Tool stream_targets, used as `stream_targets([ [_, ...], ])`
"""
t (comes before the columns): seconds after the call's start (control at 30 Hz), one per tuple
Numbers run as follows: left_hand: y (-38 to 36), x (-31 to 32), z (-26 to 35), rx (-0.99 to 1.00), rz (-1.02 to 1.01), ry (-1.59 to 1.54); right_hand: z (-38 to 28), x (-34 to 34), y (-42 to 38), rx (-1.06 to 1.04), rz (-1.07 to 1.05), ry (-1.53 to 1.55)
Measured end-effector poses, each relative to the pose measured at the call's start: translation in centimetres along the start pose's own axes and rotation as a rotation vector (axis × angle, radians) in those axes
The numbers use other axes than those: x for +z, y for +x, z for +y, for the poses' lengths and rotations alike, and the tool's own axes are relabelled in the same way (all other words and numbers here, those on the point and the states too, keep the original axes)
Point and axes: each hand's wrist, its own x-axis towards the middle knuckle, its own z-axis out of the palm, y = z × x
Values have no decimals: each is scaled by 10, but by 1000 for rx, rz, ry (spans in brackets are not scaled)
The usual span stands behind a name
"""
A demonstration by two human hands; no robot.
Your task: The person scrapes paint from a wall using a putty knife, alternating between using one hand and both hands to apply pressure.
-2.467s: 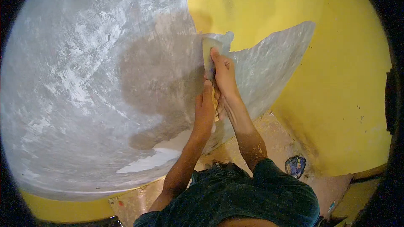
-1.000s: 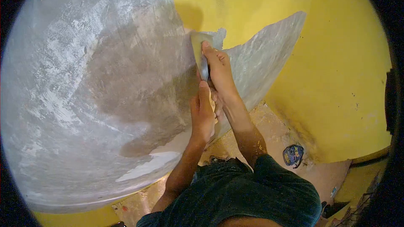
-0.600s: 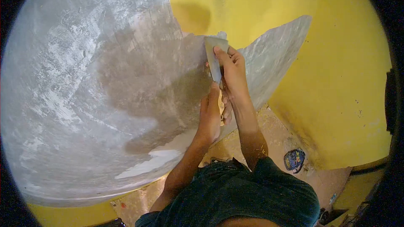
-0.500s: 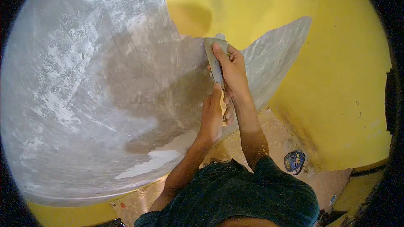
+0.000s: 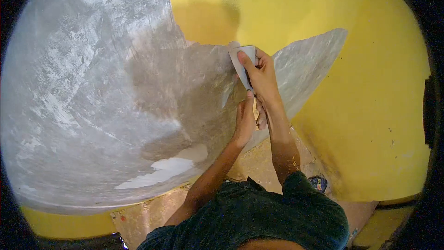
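Note:
A putty knife (image 5: pixel 244 57) with a broad metal blade and a pale yellowish handle points up the wall, its edge at the ragged border between grey and yellow. My left hand (image 5: pixel 246 118) is closed around the handle, thumb lying along it toward the blade. Higher up, my right hand (image 5: pixel 265 78) grips the blade, with the thumb flat on its face and the fingers curled behind its right side. Grey filler (image 5: pixel 185 83) coats the wall around both hands, and a small pale lump sits by the blade's top edge.
Yellow painted wall (image 5: pixel 370 92) stretches up and to the right, with two small chips near the top. A wet-looking white patch (image 5: pixel 159 173) lies low on the grey area. Below, the stained floor (image 5: pixel 155 208) holds a dark blue printed item (image 5: pixel 317 183) beside my sleeve.
The view has shifted a little. Both hands and the putty knife appear slightly lower and further right, and the blade now leans more to the left, showing a lighter face.

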Motion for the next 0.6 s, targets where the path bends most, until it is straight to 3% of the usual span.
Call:
stream_targets([
  [0.17, 1, 8, 9, 52, -73, 20, -9, -4, 3, 56, -47, 29],
  [0.23, -8, 8, 6, -10, 64, -19, 4, -4, -6, 34, -51, 1],
  [0.47, 5, 6, 2, 66, 36, 31, -11, -1, 9, 55, -73, 7],
  [0.57, -2, 4, 7, -1, 122, -68, 11, 4, 3, -40, -16, 78],
  [0.6, -1, 6, 15, 41, 145, 51, 7, 5, 7, -42, -21, 78],
])
